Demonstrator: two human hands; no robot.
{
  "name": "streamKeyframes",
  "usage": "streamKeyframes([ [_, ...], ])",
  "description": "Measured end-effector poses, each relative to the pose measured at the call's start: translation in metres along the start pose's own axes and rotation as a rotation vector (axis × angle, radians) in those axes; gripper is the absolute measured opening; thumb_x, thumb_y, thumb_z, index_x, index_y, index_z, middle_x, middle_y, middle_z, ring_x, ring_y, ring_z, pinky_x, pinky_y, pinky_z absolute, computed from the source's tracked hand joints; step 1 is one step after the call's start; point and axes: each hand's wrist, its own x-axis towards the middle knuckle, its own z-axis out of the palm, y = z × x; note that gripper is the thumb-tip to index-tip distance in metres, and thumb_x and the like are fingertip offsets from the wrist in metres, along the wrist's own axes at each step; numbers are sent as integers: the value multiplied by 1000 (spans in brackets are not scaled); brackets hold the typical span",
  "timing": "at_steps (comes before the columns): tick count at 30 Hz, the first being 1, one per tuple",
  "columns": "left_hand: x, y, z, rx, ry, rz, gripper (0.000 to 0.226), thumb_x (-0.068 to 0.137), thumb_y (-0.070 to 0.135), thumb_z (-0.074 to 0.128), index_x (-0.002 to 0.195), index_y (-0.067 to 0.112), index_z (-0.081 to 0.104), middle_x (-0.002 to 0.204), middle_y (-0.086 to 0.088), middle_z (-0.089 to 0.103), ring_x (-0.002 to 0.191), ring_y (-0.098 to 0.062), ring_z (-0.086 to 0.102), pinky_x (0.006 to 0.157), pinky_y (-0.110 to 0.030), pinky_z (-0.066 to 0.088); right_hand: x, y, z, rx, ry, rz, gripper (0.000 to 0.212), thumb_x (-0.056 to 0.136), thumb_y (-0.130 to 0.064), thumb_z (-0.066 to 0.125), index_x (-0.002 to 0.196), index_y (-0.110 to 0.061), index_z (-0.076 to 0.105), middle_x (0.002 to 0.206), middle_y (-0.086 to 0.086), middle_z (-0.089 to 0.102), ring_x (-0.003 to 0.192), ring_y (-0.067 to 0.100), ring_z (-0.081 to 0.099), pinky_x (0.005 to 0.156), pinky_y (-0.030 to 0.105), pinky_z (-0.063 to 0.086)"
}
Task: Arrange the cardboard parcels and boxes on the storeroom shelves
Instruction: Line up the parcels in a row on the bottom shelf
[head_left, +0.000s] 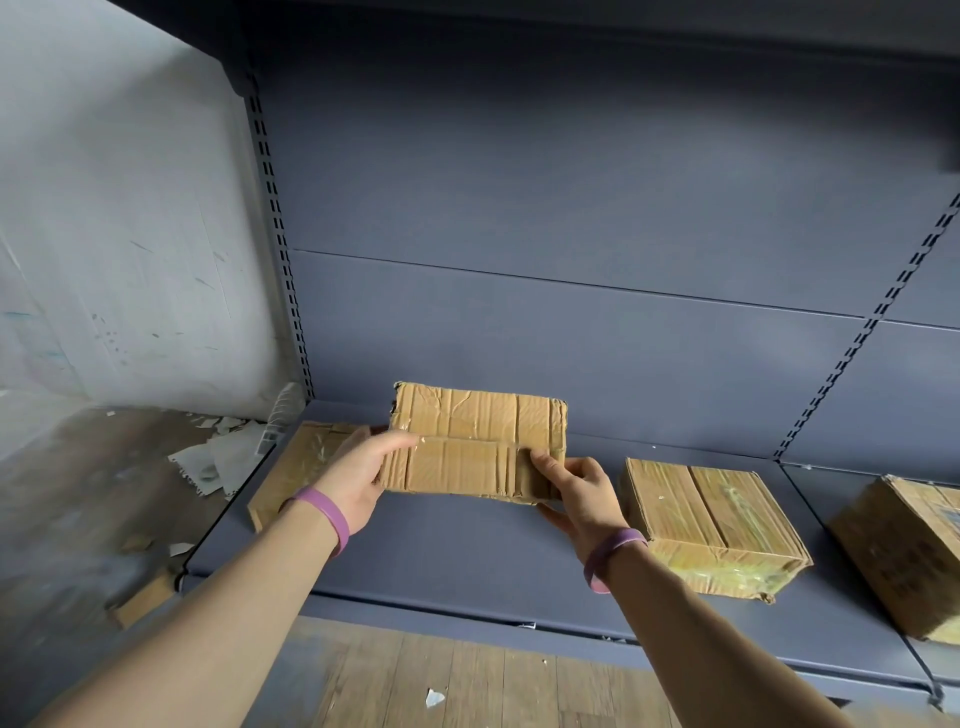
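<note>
I'm holding a flat cardboard parcel in both hands, up over the grey shelf, with its broad taped face tilting toward me. My left hand is clamping the parcel's left end, thumb lying along the top face and fingers going underneath, out of sight. My right hand is pinching the near right corner, thumb on top and fingers curling below. Can't tell if the parcel's far edge is touching the back panel.

The parcel is sitting between two others. A left box is lying on the shelf's left end, partly hiding behind my left hand. A middle box is lying flat on the shelf just beside my right wrist, its clear tape shining and its near corner crumpling. A far-right box is resting on the next shelf section, getting cut off by the frame edge.

I'm wearing a purple wristband on the left wrist and another purple band on the right. Paper scraps are lying left of the shelf below the scuffed wall. The wooden floor is showing under the shelf's front edge.
</note>
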Motion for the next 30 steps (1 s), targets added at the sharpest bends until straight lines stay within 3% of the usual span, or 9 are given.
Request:
streamKeyframes([
  [2,-3,4,5,-28,13,-8,40,86,48,70,113,18,71,110,-5,75,101,-22,70,89,-39,54,3,3,-3,19,-15,-3,30,83,-22,80,91,-11,53,84,6,62,78,17,61,77,34,54],
  [5,-3,4,9,-65,61,-44,48,90,65,56,105,22,71,98,-2,77,97,-20,69,86,-37,51,4,6,-3,8,-46,-38,28,81,-8,80,89,-11,53,78,4,64,71,15,62,68,28,51],
  [9,0,1,4,-53,99,-73,59,83,76,56,114,27,68,103,-3,77,103,-22,70,101,-42,49,6,9,-2,-32,-69,-71,30,77,0,81,86,-11,54,82,7,66,79,21,64,75,35,53],
  [12,12,-8,-6,-20,115,-46,83,58,77,79,122,26,69,124,-4,70,120,-26,62,111,-49,40,7,12,-3,-85,-67,-105,30,77,0,81,88,-12,57,90,8,69,87,24,66,84,41,56],
  [14,17,-12,-9,-25,144,-53,86,55,63,85,127,20,67,127,-6,68,122,-29,61,112,-51,40,6,12,-3,-121,-81,-126,32,76,-3,83,93,-11,57,94,8,69,87,21,66,78,34,56],
  [18,8,-6,2,-1,167,-45,25,92,24,68,114,12,70,106,-9,75,100,-28,69,96,-42,52,0,8,-2,-139,-104,-159,47,73,-25,82,107,-5,57,94,1,66,81,11,63,65,16,50],
  [20,11,-6,1,-7,185,-13,22,93,18,67,113,11,69,104,-10,75,95,-28,71,83,-38,54,0,9,-2,-129,-93,-154,58,67,-46,74,106,-6,58,96,2,66,88,17,63,73,22,52],
  [24,12,-9,-7,2,179,25,25,89,10,68,115,12,69,106,-12,75,96,-30,71,75,-36,53,1,12,-1,-112,-128,-67,80,65,-80,54,116,-19,60,118,0,66,112,19,61,101,40,48],
  [30,10,-8,-7,38,139,45,34,86,2,65,118,14,67,108,-11,75,101,-31,70,77,-40,54,-1,9,7,-53,-107,19,74,63,-84,46,111,-29,57,127,-6,58,122,21,54,106,41,40],
])
